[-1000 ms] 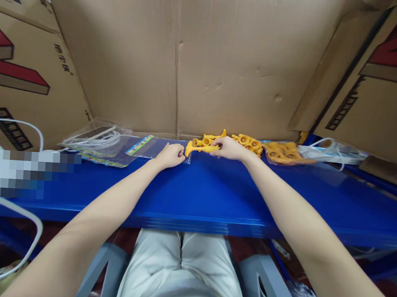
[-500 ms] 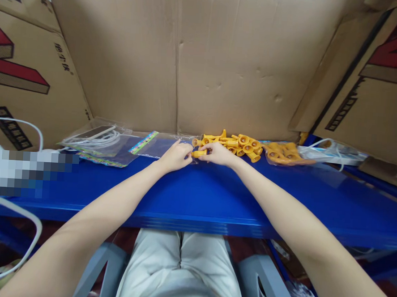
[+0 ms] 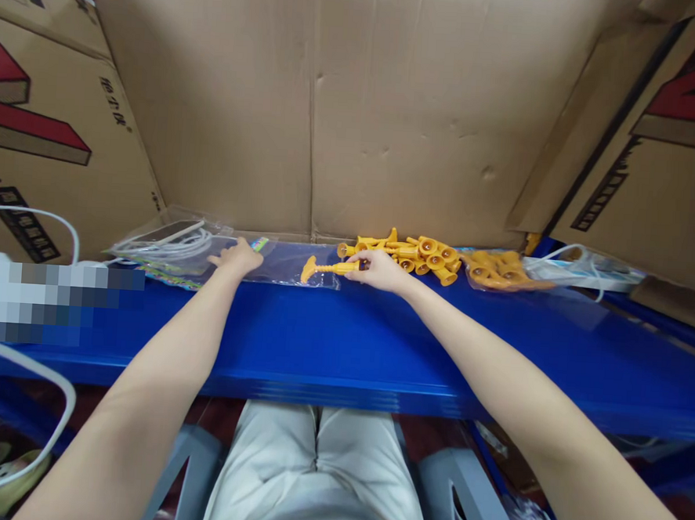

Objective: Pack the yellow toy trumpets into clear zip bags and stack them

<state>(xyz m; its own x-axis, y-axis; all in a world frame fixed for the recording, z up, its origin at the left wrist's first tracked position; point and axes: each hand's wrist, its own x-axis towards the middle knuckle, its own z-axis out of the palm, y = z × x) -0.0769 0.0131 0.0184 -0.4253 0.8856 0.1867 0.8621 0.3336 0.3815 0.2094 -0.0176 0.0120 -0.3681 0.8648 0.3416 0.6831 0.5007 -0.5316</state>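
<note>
My right hand [image 3: 378,270] is closed around one end of a yellow plastic piece [image 3: 329,268] with a ribbed shaft. Its T-shaped end points left, over a clear plastic bag [image 3: 285,260] lying flat on the blue shelf. My left hand [image 3: 238,259] reaches over the left end of that bag, by its coloured header, fingers apart. Whether those fingers touch the bag I cannot tell. Right behind and beside my right hand lies a pile of yellow plastic pieces [image 3: 433,256], several with flared, cup-like ends.
More yellow pieces sit in a clear bag [image 3: 500,268] on the right. At left lie clear packets [image 3: 177,242] and a coiled white cable [image 3: 192,244]. A cardboard wall [image 3: 315,109] stands behind the blue shelf [image 3: 343,338]. White cables [image 3: 40,367] hang at the left edge.
My left hand has let go of the yellow piece and moved left to the bag's header. The bag has slid nearer and right. My right hand stays in place, still holding the piece.
</note>
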